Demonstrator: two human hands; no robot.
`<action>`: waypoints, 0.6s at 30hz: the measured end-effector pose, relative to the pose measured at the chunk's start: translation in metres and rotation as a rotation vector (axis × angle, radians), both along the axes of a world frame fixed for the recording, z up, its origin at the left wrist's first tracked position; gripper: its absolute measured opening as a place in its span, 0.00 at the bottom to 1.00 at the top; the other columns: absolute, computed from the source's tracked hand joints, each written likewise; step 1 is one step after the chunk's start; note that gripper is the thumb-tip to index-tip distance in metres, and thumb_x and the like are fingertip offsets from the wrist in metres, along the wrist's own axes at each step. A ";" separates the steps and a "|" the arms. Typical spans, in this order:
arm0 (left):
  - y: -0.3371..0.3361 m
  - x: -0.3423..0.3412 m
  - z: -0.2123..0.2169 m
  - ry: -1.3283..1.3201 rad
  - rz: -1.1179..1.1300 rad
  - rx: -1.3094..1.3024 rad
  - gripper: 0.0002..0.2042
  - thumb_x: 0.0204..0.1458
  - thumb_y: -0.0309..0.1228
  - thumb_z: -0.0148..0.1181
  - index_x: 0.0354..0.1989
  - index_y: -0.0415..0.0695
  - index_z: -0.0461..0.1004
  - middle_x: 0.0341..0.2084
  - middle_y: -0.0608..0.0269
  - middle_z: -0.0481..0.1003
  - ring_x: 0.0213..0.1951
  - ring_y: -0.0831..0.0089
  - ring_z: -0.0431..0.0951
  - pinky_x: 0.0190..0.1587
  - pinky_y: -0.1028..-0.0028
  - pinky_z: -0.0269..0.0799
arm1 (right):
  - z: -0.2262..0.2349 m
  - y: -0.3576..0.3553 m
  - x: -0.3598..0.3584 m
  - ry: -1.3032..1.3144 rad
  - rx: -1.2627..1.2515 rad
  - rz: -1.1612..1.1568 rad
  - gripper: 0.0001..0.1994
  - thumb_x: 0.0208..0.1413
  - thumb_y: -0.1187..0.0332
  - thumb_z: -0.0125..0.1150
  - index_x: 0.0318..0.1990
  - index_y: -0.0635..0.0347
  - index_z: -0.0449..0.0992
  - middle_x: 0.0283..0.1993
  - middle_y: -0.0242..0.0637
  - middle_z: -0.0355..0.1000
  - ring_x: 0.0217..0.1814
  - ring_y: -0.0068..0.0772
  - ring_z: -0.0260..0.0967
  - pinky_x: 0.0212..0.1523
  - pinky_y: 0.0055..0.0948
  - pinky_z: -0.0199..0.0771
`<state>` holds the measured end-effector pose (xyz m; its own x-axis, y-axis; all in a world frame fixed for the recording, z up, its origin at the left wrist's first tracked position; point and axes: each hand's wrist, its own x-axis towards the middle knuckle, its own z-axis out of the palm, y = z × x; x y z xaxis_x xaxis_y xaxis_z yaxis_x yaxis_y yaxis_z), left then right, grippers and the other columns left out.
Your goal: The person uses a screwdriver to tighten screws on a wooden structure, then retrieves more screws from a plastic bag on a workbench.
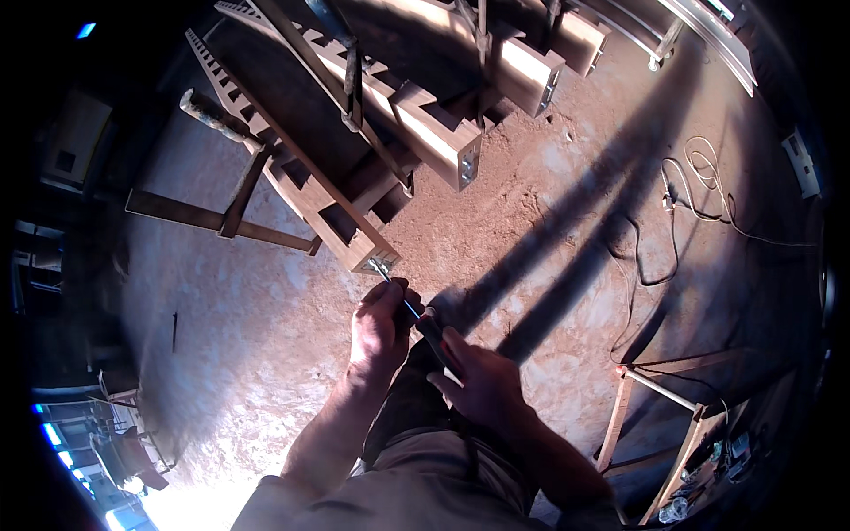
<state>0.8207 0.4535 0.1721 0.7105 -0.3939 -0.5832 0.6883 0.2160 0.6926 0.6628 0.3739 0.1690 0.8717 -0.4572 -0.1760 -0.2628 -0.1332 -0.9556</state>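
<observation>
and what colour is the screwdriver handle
The handle looks dark, almost black, with some red; the head view shows it.

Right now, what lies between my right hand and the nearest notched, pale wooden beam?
In the head view, the slim metal shaft of a black and red screwdriver, with the left hand beside it.

Your left forearm [332, 420] angles up and rightward, ending in a left hand [379, 326] with bent fingers. Your right forearm [556, 442] slants up and leftward; your right hand [485, 379], closer to your torso [416, 469], curls inward, its thumb [445, 387] (the clearest digit there) pointing left.
</observation>
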 end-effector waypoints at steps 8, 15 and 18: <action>0.003 0.003 0.002 -0.047 -0.108 -0.043 0.10 0.60 0.29 0.45 0.40 0.35 0.68 0.25 0.60 0.71 0.28 0.70 0.71 0.35 0.72 0.67 | 0.001 0.007 0.002 -0.033 1.160 -0.144 0.23 0.51 0.61 0.60 0.55 0.55 0.67 0.19 0.32 0.63 0.18 0.25 0.62 0.20 0.32 0.65; 0.000 -0.001 0.002 0.032 -0.010 -0.071 0.10 0.59 0.29 0.48 0.41 0.34 0.68 0.26 0.59 0.72 0.29 0.70 0.72 0.36 0.71 0.70 | -0.002 0.002 -0.002 -0.080 1.263 -0.081 0.21 0.55 0.56 0.55 0.54 0.55 0.69 0.17 0.29 0.60 0.16 0.24 0.57 0.18 0.30 0.60; 0.001 0.000 0.007 0.010 -0.047 -0.036 0.10 0.59 0.29 0.48 0.41 0.34 0.69 0.25 0.60 0.72 0.29 0.70 0.72 0.34 0.72 0.70 | -0.016 0.008 -0.002 -0.266 2.080 -0.127 0.23 0.60 0.48 0.46 0.54 0.53 0.69 0.16 0.25 0.57 0.14 0.23 0.51 0.15 0.28 0.54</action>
<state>0.8211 0.4546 0.1789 0.6851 -0.4472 -0.5750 0.7049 0.2078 0.6782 0.6611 0.3821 0.1532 0.9434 0.1586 -0.2913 -0.0465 0.9328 0.3574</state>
